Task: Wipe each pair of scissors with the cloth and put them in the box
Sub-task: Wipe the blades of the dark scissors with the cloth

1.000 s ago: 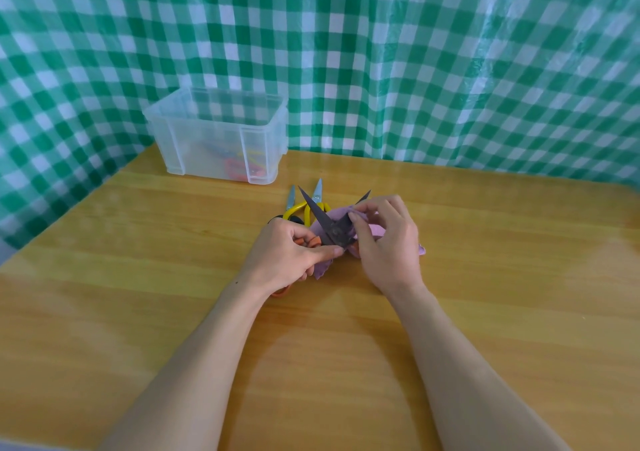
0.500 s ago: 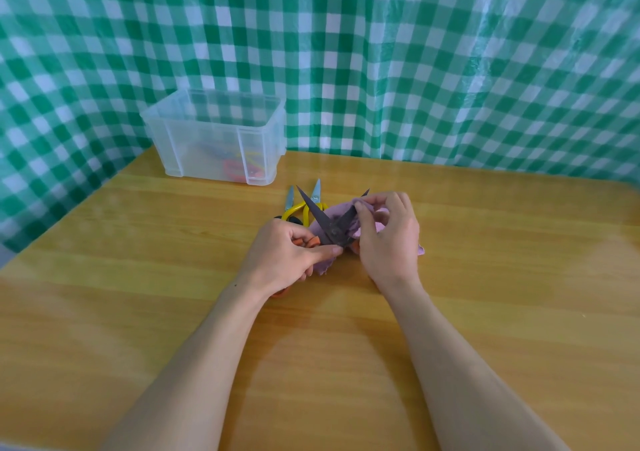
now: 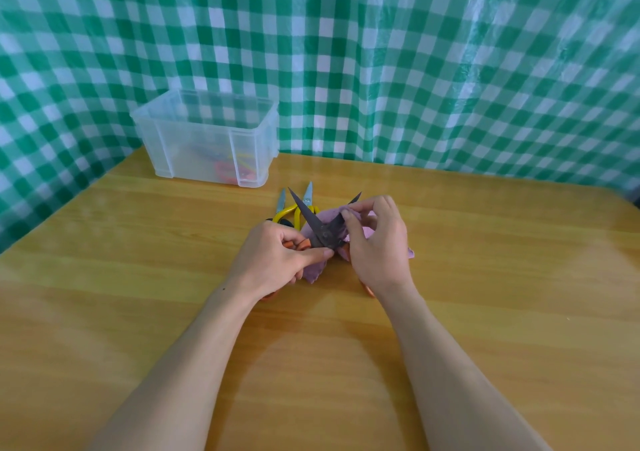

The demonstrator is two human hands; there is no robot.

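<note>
Left hand (image 3: 277, 260) grips the open scissors (image 3: 313, 223) by the handles, mid-frame, blades fanned upward. Right hand (image 3: 377, 242) pinches the cloth (image 3: 311, 272) around the right blade, which slants upper right. Box (image 3: 194, 145) sits upper left, nearer the left hand.

- A wooden table (image 3: 485, 312) with a yellowish grain fills the lower view, and its glossy top shows soft reflections.
- A green-and-white checked plastic sheet (image 3: 415, 69) hangs behind it and along its left side, creased and catching pale glare.
</note>
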